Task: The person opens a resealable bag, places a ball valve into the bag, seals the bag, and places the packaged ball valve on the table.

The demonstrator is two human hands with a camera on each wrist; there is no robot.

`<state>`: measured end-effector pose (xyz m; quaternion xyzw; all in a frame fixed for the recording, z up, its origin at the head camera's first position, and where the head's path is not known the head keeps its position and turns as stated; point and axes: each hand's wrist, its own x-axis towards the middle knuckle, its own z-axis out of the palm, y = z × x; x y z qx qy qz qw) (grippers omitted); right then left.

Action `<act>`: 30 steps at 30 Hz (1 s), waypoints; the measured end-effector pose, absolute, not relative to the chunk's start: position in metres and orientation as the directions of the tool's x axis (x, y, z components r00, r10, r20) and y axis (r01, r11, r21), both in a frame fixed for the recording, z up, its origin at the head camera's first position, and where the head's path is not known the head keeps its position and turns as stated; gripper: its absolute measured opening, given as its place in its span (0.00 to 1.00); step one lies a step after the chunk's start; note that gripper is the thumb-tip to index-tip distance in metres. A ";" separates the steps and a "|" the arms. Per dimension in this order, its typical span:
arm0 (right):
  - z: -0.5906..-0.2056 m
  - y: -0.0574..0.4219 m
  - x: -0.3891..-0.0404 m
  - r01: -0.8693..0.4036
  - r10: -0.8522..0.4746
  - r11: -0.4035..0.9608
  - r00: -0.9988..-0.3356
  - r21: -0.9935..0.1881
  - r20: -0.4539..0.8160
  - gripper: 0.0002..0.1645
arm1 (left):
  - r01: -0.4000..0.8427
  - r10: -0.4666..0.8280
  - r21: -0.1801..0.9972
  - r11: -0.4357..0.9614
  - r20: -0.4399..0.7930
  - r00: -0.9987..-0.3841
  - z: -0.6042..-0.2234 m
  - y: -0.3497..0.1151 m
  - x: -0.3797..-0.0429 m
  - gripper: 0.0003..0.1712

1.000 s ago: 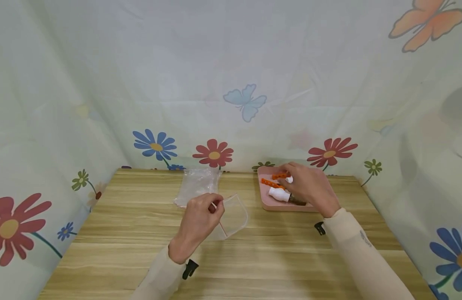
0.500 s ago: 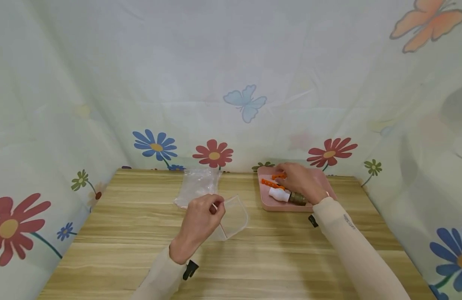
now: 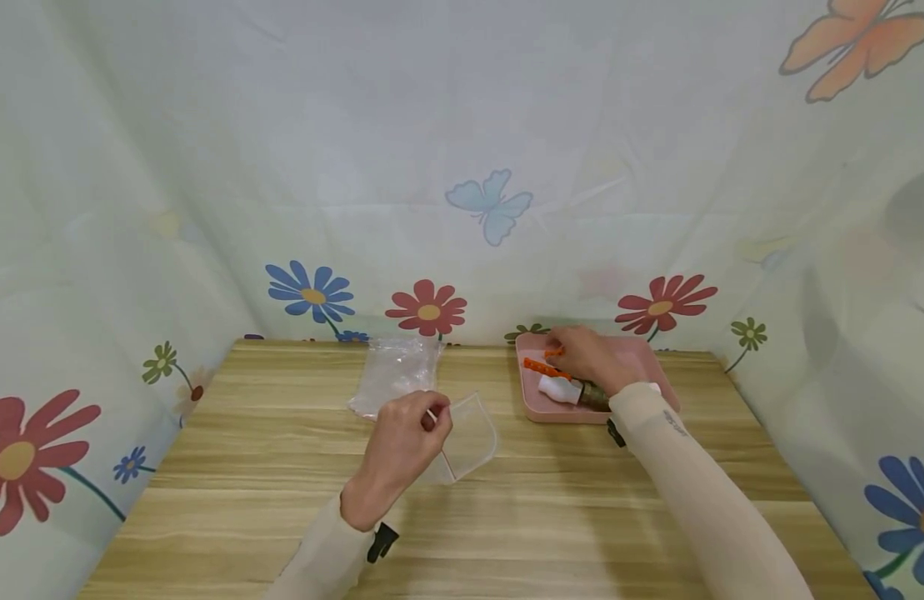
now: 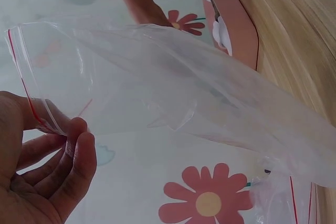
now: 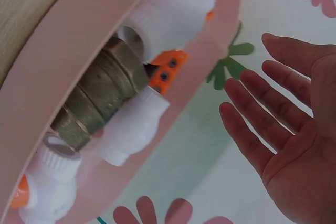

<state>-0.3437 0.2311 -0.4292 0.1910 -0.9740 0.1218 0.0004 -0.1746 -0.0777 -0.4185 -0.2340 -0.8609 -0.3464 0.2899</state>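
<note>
My left hand [image 3: 405, 437] pinches the top edge of a clear zip bag [image 4: 173, 87] between thumb and fingers. The bag's mouth gapes a little, with a red line along its rim in the left wrist view. My right hand [image 3: 584, 357] is over the pink tray [image 3: 574, 418], fingers stretched and loosely spread with nothing in them in the right wrist view. Orange strips with holes [image 3: 544, 367] lie near its fingertips. A ribbed brass fitting [image 5: 100, 90] and several white bulb-shaped plastic pieces [image 5: 136, 127] are in the tray, partly hidden by the hand in the head view.
More clear plastic bags [image 3: 394, 379] lie at the back of the wooden table [image 3: 506, 533], left of the tray. A flower-printed cloth [image 3: 491, 275] hangs right behind the table's back edge and along both sides.
My right hand has shifted slightly left and deeper over the tray, now covering more of the orange strips; a small white piece seen by its fingers earlier is hidden. The left hand stays put.
</note>
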 end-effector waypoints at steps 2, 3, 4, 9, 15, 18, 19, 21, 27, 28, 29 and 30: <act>-0.434 0.229 -0.348 -0.361 -0.362 0.906 -0.931 -0.222 0.034 0.18 | 0.604 0.203 0.455 0.654 0.664 -0.720 -0.419 -0.078 -0.175 0.03; -0.437 0.228 -0.351 -0.356 -0.359 0.909 -0.933 -0.218 0.028 0.18 | 0.603 0.206 0.454 0.656 0.661 -0.721 -0.419 -0.078 -0.175 0.03; -0.439 0.228 -0.353 -0.356 -0.358 0.910 -0.933 -0.213 0.027 0.18 | 0.600 0.207 0.454 0.658 0.658 -0.724 -0.419 -0.078 -0.175 0.03; -0.453 0.227 -0.360 -0.361 -0.363 0.911 -0.931 -0.199 0.027 0.17 | 0.583 0.207 0.476 0.659 0.630 -0.749 -0.419 -0.077 -0.175 0.02; -0.465 0.224 -0.365 -0.381 -0.381 0.897 -0.923 -0.222 0.044 0.21 | 0.582 0.208 0.483 0.654 0.626 -0.752 -0.419 -0.075 -0.176 0.03; -0.470 0.220 -0.366 -0.378 -0.374 0.897 -0.925 -0.228 0.059 0.22 | 0.583 0.208 0.477 0.658 0.629 -0.749 -0.418 -0.076 -0.175 0.03; -0.470 0.219 -0.366 -0.371 -0.367 0.900 -0.928 -0.228 0.059 0.22 | 0.583 0.206 0.478 0.657 0.629 -0.749 -0.418 -0.076 -0.175 0.03; -0.473 0.216 -0.368 -0.369 -0.367 0.905 -0.929 -0.212 0.048 0.20 | 0.580 0.204 0.483 0.656 0.627 -0.752 -0.419 -0.076 -0.176 0.03; -0.477 0.211 -0.372 -0.384 -0.385 0.900 -0.922 -0.203 0.039 0.11 | 0.574 0.199 0.487 0.658 0.622 -0.757 -0.421 -0.077 -0.176 0.03; -0.477 0.210 -0.372 -0.387 -0.386 0.900 -0.921 -0.199 0.044 0.10 | 0.573 0.199 0.486 0.659 0.623 -0.757 -0.421 -0.077 -0.176 0.03; -0.478 0.210 -0.372 -0.390 -0.388 0.899 -0.920 -0.198 0.050 0.09 | 0.573 0.199 0.486 0.659 0.623 -0.757 -0.421 -0.077 -0.176 0.03; -0.479 0.209 -0.373 -0.390 -0.388 0.899 -0.920 -0.198 0.052 0.09 | 0.573 0.200 0.484 0.661 0.622 -0.757 -0.421 -0.077 -0.176 0.03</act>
